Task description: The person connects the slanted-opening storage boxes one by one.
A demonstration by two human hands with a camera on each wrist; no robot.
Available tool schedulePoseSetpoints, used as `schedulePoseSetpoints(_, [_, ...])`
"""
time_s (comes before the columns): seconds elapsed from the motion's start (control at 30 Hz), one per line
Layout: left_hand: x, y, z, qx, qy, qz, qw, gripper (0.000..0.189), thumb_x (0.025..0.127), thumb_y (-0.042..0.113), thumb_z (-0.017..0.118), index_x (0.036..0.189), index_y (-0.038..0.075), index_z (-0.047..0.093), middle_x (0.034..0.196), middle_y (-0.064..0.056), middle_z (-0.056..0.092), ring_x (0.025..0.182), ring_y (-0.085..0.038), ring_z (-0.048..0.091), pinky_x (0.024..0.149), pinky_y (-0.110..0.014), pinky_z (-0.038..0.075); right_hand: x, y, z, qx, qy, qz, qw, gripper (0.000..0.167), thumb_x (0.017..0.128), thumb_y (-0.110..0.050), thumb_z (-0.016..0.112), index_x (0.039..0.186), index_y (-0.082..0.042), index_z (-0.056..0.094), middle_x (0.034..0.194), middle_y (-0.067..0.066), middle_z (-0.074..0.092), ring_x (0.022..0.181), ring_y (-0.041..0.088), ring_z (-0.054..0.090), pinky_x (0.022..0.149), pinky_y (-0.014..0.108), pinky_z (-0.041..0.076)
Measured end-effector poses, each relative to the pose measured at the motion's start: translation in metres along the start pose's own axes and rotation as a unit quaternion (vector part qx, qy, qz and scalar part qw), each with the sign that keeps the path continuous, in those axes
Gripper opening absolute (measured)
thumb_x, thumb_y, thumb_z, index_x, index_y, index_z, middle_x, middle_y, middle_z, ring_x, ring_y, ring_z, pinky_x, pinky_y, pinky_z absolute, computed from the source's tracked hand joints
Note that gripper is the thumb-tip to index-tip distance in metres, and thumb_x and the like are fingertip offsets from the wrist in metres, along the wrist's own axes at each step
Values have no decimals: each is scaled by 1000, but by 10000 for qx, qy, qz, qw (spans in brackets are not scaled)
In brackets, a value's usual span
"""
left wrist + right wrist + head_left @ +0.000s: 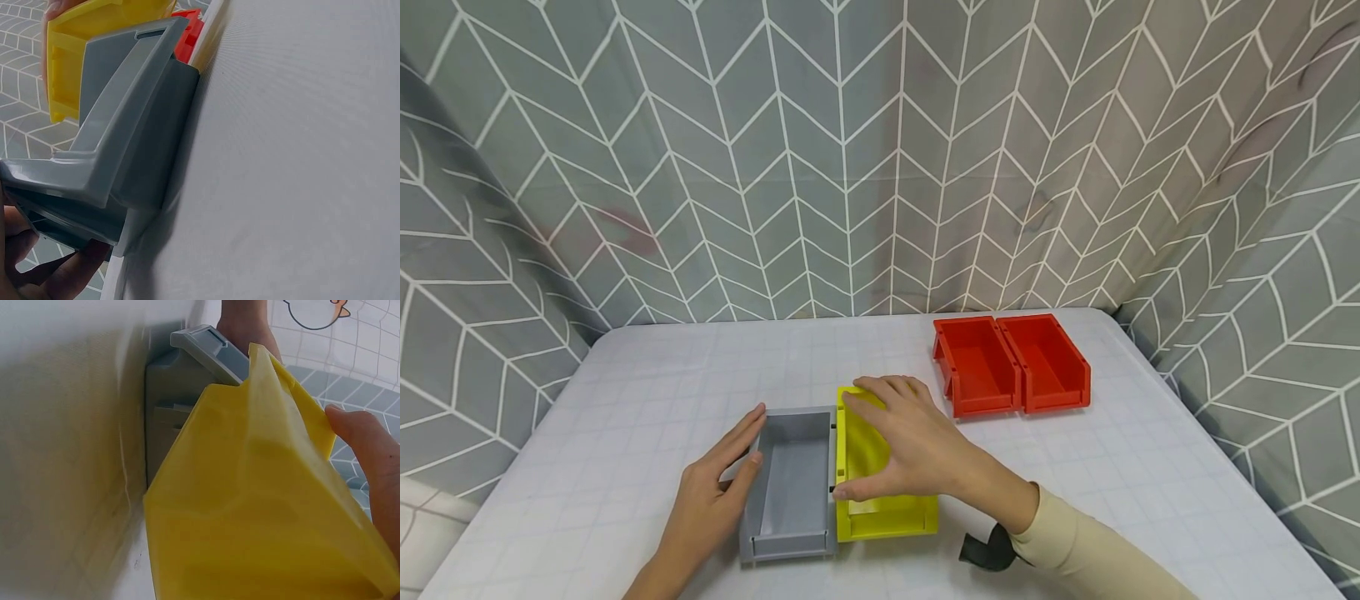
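Head view: yellow bin [862, 448] under grasping right fingers [867, 410]; gray bin [797, 475] against straight left fingers [735, 440]

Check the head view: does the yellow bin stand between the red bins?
No, the yellow bin stands beside the gray bin, and the red bins sit side by side farther back.

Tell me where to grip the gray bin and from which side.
Probably the gray bin's left wall, from the left. The yellow bin crowds its right wall, leaving little finger room, while only the left hand is at the left side. The open top should let a thumb hook over inside.
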State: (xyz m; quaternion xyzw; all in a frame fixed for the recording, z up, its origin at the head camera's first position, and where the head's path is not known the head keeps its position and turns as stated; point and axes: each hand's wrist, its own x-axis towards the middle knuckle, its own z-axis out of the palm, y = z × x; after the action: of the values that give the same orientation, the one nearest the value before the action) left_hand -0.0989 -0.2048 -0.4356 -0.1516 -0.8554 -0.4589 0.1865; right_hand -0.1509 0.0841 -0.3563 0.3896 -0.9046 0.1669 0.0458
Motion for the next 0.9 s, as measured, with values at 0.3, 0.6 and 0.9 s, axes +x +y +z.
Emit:
schedulePoseSetpoints(0.3, [0, -1, 0, 11, 22, -27, 10000, 51, 104, 4, 62, 152, 20, 56, 158, 7, 47, 136, -16, 50, 67, -24, 59, 1, 1, 3, 96, 37, 12, 9999, 95, 78, -77, 70, 151, -17, 58, 157, 5, 45, 139, 26, 39, 114, 58, 28])
schedulePoseSetpoints(0.6, [0, -2, 1, -65, 8, -6, 10000, 52, 104, 3, 61, 153, 21, 55, 158, -1, 49, 138, -15, 49, 66, -24, 58, -4, 2, 6, 345, 99, 655, 9972, 98, 79, -78, 68, 157, -21, 50, 162, 4, 40, 146, 28, 33, 117, 63, 21])
schedulePoseSetpoints(0.9, [-1, 0, 0, -17, -13, -105, 9999, 51, 105, 5, 61, 153, 22, 55, 158, 9, 47, 139, -17, 48, 69, -24, 59, -6, -3, 8, 847, 27, 1461, 9856, 110, 72, -81, 71, 161, -23, 42, 166, 6, 33, 150, 30, 29, 104, 67, 41])
